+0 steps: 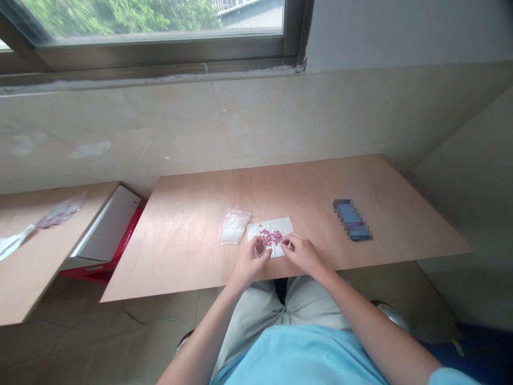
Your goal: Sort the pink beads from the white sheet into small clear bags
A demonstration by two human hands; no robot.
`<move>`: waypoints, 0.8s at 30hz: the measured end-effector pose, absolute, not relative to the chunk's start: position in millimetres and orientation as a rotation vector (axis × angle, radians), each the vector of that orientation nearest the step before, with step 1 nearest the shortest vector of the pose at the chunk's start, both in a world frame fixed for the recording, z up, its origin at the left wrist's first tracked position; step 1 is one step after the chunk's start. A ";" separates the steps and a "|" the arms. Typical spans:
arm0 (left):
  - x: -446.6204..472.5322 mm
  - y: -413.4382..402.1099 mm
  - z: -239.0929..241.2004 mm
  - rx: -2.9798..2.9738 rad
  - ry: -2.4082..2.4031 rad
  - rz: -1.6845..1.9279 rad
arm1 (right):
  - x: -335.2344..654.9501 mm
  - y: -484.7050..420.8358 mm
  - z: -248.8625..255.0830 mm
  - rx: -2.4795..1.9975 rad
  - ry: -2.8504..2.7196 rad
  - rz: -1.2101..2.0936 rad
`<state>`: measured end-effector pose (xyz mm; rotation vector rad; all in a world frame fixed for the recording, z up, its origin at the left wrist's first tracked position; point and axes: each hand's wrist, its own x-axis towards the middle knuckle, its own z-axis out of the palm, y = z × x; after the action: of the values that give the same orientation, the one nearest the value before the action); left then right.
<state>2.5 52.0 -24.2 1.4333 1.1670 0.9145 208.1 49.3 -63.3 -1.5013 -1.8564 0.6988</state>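
Head view: a person is sitting at a plywood bench [304, 187], looking down at both hands.
Hands: they are working close together above the paper, just apart and not touching each other.
Left hand [249, 261]: it is gripping a small clear container [259, 248] between thumb and fingers, at the paper's near edge.
Right hand [301, 252]: its fingertips [286, 244] are pinching together at the paper's right side; whether they are holding anything is too small to tell.
Beads: small pink beads [271, 236] are lying in a loose cluster on a white paper sheet [281, 224], mid-bench.
Nearby: a clear plastic bag [234, 225] is lying just left of the paper, and a pixelated blue object [352, 220] is lying well right.
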 end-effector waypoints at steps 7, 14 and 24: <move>2.0 37.6 -34.6 1.680 1.296 0.840 | 188.5 30.7 -38.3 -1.284 -1.653 0.963; 1.7 39.2 -38.2 1.826 1.361 0.778 | 193.3 34.0 -50.1 -1.336 -1.679 0.895; -4.3 45.3 -35.2 1.805 1.345 0.918 | 198.9 38.1 -72.3 -1.485 -2.137 0.550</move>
<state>-4.3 45.3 -35.2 1.8046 1.3451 0.9182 198.9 38.1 -72.3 -1.4853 -2.1371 0.5501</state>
